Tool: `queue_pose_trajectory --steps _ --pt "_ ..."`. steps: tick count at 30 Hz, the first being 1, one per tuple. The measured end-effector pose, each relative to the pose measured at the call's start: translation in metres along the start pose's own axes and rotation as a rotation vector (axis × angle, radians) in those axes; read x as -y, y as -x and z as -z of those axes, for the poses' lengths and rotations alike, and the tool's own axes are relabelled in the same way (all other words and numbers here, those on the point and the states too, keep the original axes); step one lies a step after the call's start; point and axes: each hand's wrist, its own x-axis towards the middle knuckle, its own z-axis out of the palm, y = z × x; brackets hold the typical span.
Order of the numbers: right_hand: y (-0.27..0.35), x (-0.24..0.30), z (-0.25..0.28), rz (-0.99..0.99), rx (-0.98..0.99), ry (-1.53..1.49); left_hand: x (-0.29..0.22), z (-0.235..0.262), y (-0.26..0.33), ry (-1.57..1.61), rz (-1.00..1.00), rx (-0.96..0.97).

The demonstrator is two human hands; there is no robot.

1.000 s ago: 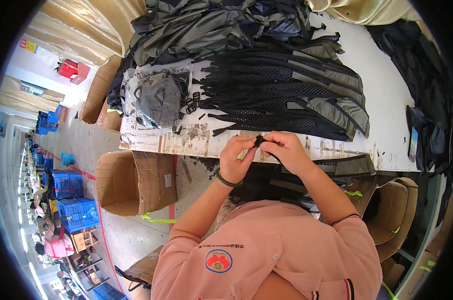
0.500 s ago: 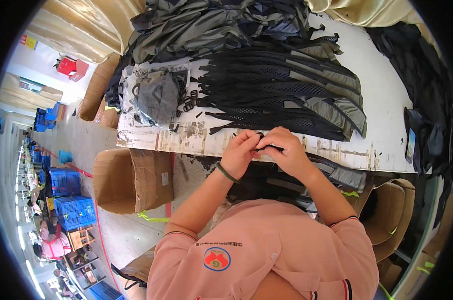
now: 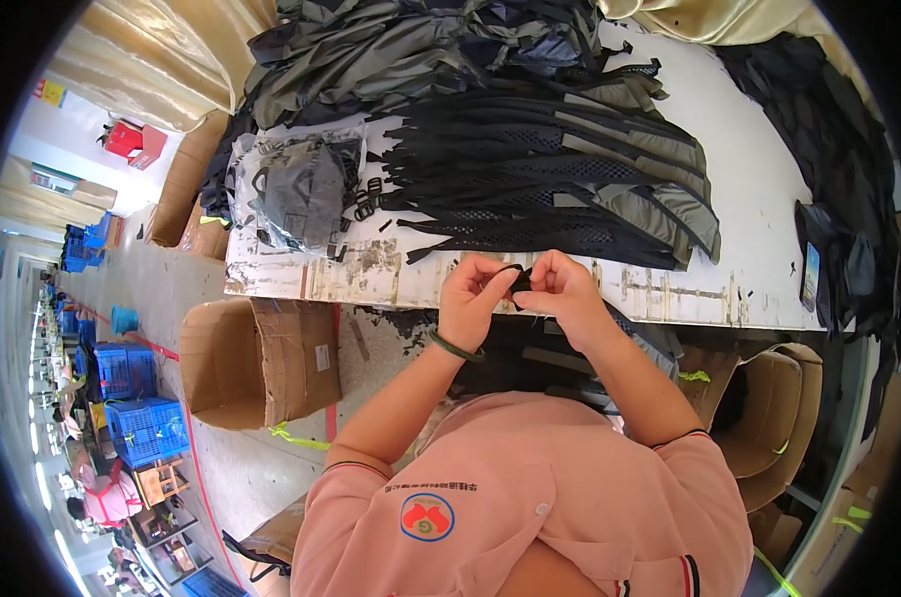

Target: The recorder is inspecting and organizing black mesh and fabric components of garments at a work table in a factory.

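Note:
My left hand (image 3: 467, 295) and my right hand (image 3: 567, 292) meet just over the front edge of the white table (image 3: 371, 284). Each has thumb and fingers pinched on a thin black strap (image 3: 519, 283), which bends between them. A small dark part seems to sit on it, too small to make out, and the fingers hide the rest. Beyond my hands lie several black mesh strap pieces with grey panels (image 3: 560, 189), side by side. A few black plastic buckles (image 3: 368, 198) rest by their left ends.
Clear plastic bags with dark contents (image 3: 301, 194) lie at the table's left. Dark fabric (image 3: 401, 60) is heaped at the back, more black fabric (image 3: 818, 149) at the right. Cardboard boxes (image 3: 301, 363) stand below the edge on both sides. Blue crates (image 3: 147, 428) stand farther left.
My hands have drawn slightly apart, and the fingers of my right hand have turned more upright. The black strap piece between them shows more. The view has shifted a little.

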Motion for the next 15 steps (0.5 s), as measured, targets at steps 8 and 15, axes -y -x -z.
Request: queue_pose_trajectory --steps 8,15 --pt "-0.001 -0.008 -0.002 0.005 -0.046 -0.103 -0.002 0.004 0.011 -0.198 -0.239 0.134" --pt "0.005 0.01 -0.009 -0.073 -0.076 -0.327 0.005 0.015 0.012 -0.232 -0.345 0.272"
